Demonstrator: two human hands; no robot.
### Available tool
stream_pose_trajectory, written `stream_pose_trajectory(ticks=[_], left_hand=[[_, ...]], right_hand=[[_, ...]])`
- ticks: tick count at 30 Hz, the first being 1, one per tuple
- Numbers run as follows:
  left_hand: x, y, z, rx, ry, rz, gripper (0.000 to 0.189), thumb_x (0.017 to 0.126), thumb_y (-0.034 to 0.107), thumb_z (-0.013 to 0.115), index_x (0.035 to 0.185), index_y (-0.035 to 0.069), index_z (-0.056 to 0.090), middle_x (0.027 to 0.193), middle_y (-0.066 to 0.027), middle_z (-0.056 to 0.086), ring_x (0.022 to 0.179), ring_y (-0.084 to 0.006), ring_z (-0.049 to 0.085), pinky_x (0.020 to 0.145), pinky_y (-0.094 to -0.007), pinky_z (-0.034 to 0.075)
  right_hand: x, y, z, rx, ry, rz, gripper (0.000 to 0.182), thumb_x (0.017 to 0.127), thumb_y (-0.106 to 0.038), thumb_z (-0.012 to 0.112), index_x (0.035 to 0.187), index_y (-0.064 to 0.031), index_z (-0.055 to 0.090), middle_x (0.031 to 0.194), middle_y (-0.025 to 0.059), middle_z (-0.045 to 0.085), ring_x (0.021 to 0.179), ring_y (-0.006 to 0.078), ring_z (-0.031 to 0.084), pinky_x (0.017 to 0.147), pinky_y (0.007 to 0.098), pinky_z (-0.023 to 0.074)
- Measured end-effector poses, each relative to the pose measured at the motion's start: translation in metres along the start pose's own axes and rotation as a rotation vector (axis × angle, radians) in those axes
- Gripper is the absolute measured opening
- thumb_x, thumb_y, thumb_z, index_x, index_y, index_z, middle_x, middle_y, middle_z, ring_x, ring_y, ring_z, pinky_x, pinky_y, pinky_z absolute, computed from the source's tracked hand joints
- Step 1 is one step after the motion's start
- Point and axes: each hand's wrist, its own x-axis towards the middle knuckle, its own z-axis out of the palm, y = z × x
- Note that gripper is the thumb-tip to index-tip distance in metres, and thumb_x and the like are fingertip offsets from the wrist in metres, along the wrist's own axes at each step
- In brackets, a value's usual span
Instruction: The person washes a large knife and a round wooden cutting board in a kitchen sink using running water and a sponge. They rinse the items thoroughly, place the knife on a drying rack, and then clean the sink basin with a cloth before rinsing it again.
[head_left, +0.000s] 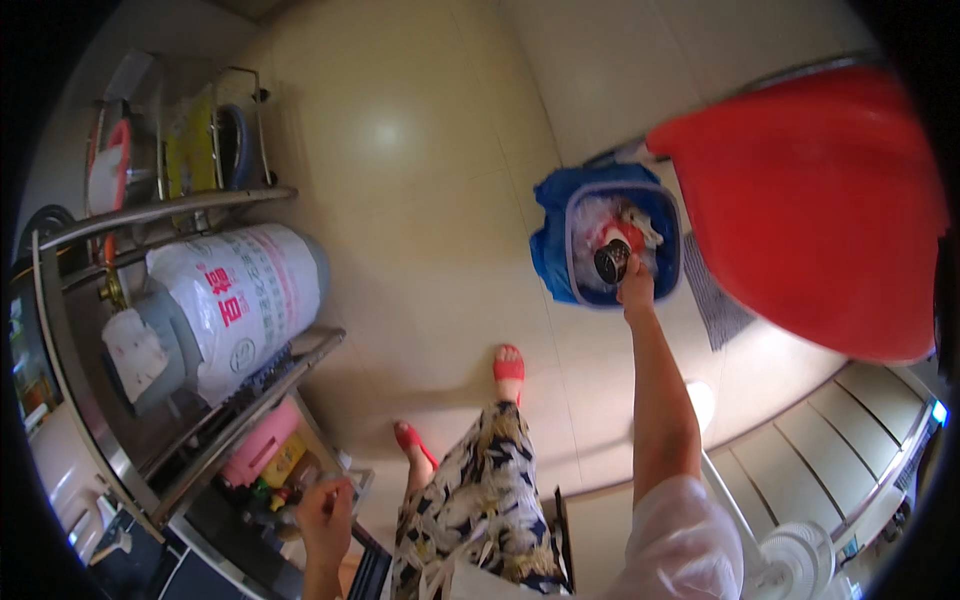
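Note:
My right hand (636, 285) reaches out over a blue trash bin (677, 247) with a pale rim. It grips a small dark, round, cup-like thing (612, 262) with light specks, held over the bin's mouth. Inside the bin, clear plastic (589, 225) and a red and white wrapper (628, 231) show. A blue plastic bag (553, 247) lines the bin and hangs outside its rim. My left hand (326, 514) is low on the left, fingers curled, with nothing visible in it. It is nearest to the open drawer (364, 484) below the counter.
A gas cylinder (247, 300) in a printed white wrap stands within a metal rack (172, 201) on the left. A red table or chair surface (810, 217) lies beside the bin, above a grey mat (712, 300). A white standing fan (795, 559) is at lower right.

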Motion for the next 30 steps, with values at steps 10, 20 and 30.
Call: stream_pose_trajectory(ticks=[10,20,30], left_hand=[[-0.005,0.008,0.003,-0.227,0.087,-0.046,0.008,0.079,0.002,0.058,0.086,-0.001,0.060,0.065,0.0021,0.052,0.053,-0.0031,0.043,0.048,-0.0163,0.034],[0.003,0.015,-0.008,-0.180,0.088,-0.033,0.010,0.081,0.005,0.056,0.087,-0.001,0.060,0.060,0.0031,0.050,0.051,-0.0017,0.041,0.044,-0.0172,0.030],[0.005,0.017,-0.010,-0.262,0.082,-0.026,0.006,0.080,0.003,0.056,0.082,-0.001,0.060,0.061,0.0028,0.050,0.053,-0.0019,0.041,0.047,-0.0166,0.033]], right_hand=[[-0.096,-0.059,-0.026,-0.821,-0.149,-0.836,0.020,0.081,-0.021,0.055,0.083,-0.0014,0.053,0.080,0.0239,0.054,0.074,0.0412,0.052,0.063,0.0456,0.0425],[-0.051,-0.043,-0.018,-1.071,-0.159,-0.868,0.025,0.081,-0.029,0.054,0.089,-0.0045,0.056,0.082,0.0222,0.054,0.077,0.0369,0.056,0.066,0.0433,0.0452],[-0.071,-0.056,-0.020,-1.127,-0.113,-1.006,0.022,0.078,-0.026,0.057,0.078,-0.0034,0.058,0.079,0.0186,0.053,0.076,0.0340,0.054,0.066,0.0420,0.0418]])
